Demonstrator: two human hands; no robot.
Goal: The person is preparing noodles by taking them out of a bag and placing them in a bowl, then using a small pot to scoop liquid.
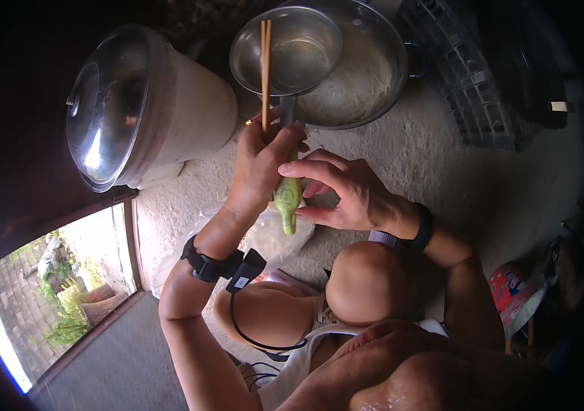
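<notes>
My left hand [269,159] is closed around the handle of a stainless steel ladle [292,56] and also holds wooden chopsticks [266,72] pointing away from me. Below that fist shows a light green, tapering piece [288,198] with dark marks, in line with the handle; I cannot tell whether it is the handle's end. Around it, my right hand [346,190] has its fingers apart, index and thumb tips at or very near the green piece. Under the ladle stands a wide metal basin [400,77] with thin pale strips [353,85] in it, partly hidden by the ladle.
To the left stands a pale bucket [194,103] under a clear domed lid [112,103]. A clear plastic bag [276,236] lies on the rough floor [374,149] beneath my hands. A dark plastic crate [461,77] is at the right. Lower left is an open doorway [66,282].
</notes>
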